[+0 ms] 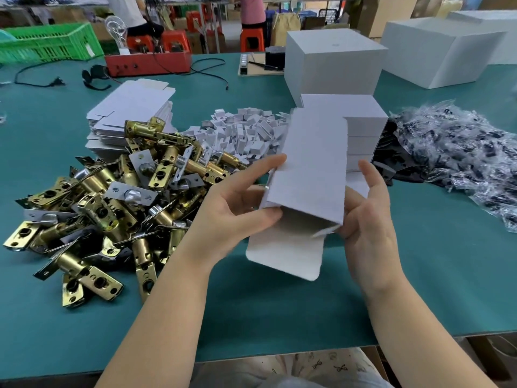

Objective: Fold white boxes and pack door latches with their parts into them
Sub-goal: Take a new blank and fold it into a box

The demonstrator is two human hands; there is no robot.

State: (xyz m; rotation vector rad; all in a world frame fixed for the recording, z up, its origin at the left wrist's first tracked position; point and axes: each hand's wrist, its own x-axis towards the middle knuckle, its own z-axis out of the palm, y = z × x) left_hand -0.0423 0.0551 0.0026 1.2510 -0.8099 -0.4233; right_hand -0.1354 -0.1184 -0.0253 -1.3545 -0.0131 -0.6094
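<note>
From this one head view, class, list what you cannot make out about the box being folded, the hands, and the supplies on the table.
- Inside of the white box: hidden by its own walls.
- Right hand fingertips: behind the box.
- Left hand fingertips: partly behind the box edge.
- Contents of the clear bags: too small and glossy to identify.
- Lower latches in the latch pile: buried under others.
- Flat box blanks: count unreadable.

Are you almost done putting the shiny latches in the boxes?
Not nearly. A few closed boxes look stacked behind. Right now the left hand and right hand grip one white box, its end flap open. A big latch pile and flat boxes wait.
</note>
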